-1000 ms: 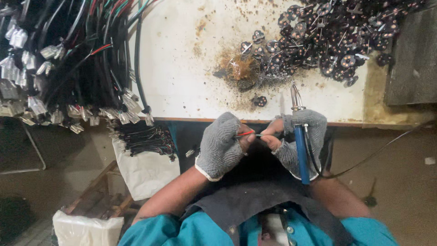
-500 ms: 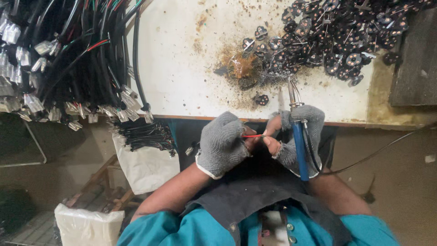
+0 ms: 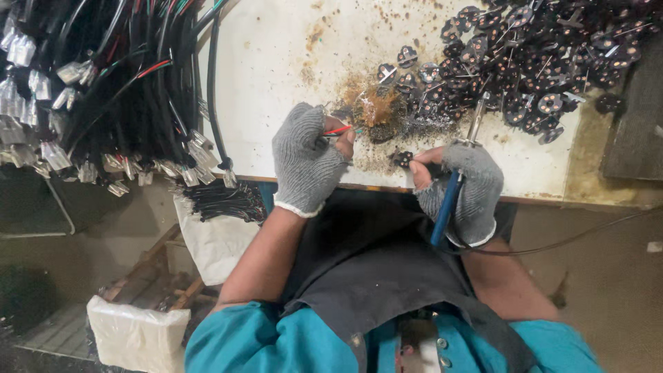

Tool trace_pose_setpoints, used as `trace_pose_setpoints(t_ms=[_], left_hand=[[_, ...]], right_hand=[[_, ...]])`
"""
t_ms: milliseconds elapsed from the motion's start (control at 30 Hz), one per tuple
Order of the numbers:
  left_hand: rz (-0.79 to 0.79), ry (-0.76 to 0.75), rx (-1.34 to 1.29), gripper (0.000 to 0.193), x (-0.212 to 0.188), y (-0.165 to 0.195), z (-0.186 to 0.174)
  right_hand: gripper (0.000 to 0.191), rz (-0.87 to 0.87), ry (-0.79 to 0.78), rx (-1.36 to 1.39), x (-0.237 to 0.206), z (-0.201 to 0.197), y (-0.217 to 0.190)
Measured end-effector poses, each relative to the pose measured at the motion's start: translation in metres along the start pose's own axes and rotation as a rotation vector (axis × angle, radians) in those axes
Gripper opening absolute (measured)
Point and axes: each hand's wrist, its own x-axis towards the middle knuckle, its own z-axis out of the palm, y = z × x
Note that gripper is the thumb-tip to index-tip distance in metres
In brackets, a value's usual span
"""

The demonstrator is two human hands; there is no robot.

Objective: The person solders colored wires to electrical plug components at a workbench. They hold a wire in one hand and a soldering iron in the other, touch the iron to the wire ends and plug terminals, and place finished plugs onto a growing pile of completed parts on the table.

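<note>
Here: left hand (image 3: 307, 159) in a grey fingerless knit glove, fingers curled shut, pinching a thin wire lead (image 3: 338, 130) with red and green insulation between thumb and forefinger. Long axis of the lead roughly level across the view, free end pointing toward the brown flux pad (image 3: 376, 114) on the white desk (image 3: 276, 62); tip just short of the pad, almost touching. Right hand (image 3: 464, 190), same kind of glove, closed around the blue handle of a soldering iron (image 3: 457, 173); iron tilted, handle low by the apron, metal tip (image 3: 476, 117) up and away from the body, lying just right of the pad. Right fingertips also resting on or just beside one small dark round connector part (image 3: 402, 159) near the desk edge; actual grip on that part not clear.

Relation for the next move: pad ahead of and between both hands, left hand nearer with the lead, iron tip near on the opposite side.

Surroundings: heap of similar dark round parts (image 3: 539, 62) at the far right of the desk; large bundle of black cables with metal terminals (image 3: 103, 97) at the left, overhanging the edge; white sack (image 3: 138, 335) below on the floor.
</note>
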Motion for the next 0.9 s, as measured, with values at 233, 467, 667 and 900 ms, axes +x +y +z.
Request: trace_pose_setpoints(t_ms=[233, 467, 667, 900], left_hand=[[-0.023, 0.015, 0.067, 0.018, 0.008, 0.001, 0.008], [0.007, 0.042, 0.071, 0.018, 0.008, 0.003, 0.01], [0.01, 0.046, 0.111, 0.02, 0.003, 0.003, 0.01], [0.097, 0.025, -0.006, 0.017, -0.016, 0.008, -0.004]], right_hand=[[0.012, -0.011, -0.034, -0.093, 0.009, 0.003, 0.005], [0.014, -0.114, -0.014, -0.085, 0.009, 0.001, 0.007], [0.025, -0.218, -0.051, -0.124, 0.007, 0.0, 0.007], [0.029, -0.262, -0.098, -0.235, 0.001, 0.001, 0.001]])
